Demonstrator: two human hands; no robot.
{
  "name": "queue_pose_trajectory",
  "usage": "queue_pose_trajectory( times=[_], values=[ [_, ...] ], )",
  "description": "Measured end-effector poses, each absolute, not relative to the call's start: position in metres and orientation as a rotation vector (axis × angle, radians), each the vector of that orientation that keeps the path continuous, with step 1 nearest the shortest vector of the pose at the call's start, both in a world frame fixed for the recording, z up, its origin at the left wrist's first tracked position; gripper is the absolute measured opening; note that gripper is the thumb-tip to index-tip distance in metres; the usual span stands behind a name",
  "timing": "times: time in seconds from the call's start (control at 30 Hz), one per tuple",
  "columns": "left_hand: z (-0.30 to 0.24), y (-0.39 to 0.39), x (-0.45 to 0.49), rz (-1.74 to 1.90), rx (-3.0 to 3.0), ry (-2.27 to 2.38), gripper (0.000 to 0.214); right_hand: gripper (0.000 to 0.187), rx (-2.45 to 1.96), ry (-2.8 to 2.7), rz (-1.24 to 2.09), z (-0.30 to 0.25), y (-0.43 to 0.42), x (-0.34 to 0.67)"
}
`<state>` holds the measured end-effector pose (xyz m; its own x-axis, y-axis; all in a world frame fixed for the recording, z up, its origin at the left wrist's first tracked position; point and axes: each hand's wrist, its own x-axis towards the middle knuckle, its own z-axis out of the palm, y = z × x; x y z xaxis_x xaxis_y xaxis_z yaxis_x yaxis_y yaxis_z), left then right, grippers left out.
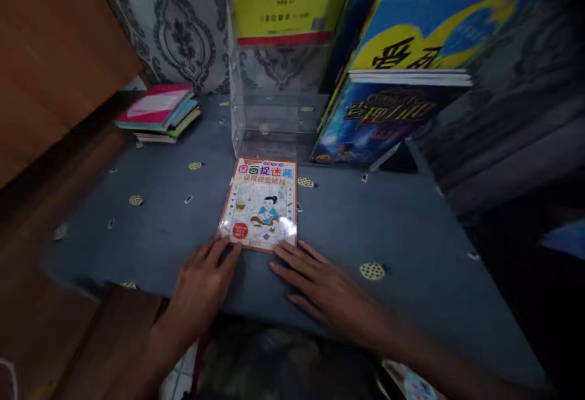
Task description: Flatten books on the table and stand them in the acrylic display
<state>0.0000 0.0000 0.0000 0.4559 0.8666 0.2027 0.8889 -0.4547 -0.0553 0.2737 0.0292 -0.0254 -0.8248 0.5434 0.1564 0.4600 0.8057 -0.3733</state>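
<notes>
- Booklet (262, 189) with the seated cartoon figure is lying flat on the blue-grey tablecloth (365, 217), right in front of a clear stand (274, 107)
- Left hand (203, 278): fingertips at its lower left corner, thumb and index apart, pretty loose
- Right hand (320, 284): fingers kinda spread, tips resting on the lower right corner
- Small book stack (159, 110) off to the left, bigger books (388, 119) behind on the right

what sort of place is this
Probably a room at home, perhaps a reading or study corner: a table under a pineapple-print cloth, a picture-covered book lying on it, a stack of books farther back, and an ornately patterned wall behind.
</notes>
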Motion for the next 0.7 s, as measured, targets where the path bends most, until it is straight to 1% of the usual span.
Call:
queue_pose_trajectory(
  times=[0.2,0.33,0.5,0.7],
  values=[
    [0.024,0.019,0.003,-0.081,-2.616,-1.71,0.028,0.05,-0.76,-2.638,0.514,-0.023,0.031,0.276],
    [0.043,0.057,0.004,0.016,-2.668,-1.842,0.03,0.039,-0.749,-2.468,0.466,-0.02,0.041,0.276],
    [0.036,0.125,0.008,-0.093,-2.598,-1.796,0.03,0.035,-0.828,-2.329,0.33,-0.016,0.086,0.259],
    [0.007,0.189,0.021,-0.458,-2.642,-1.718,0.034,0.049,-1.07,-2.388,0.294,-0.016,0.167,0.213]
  ],
)
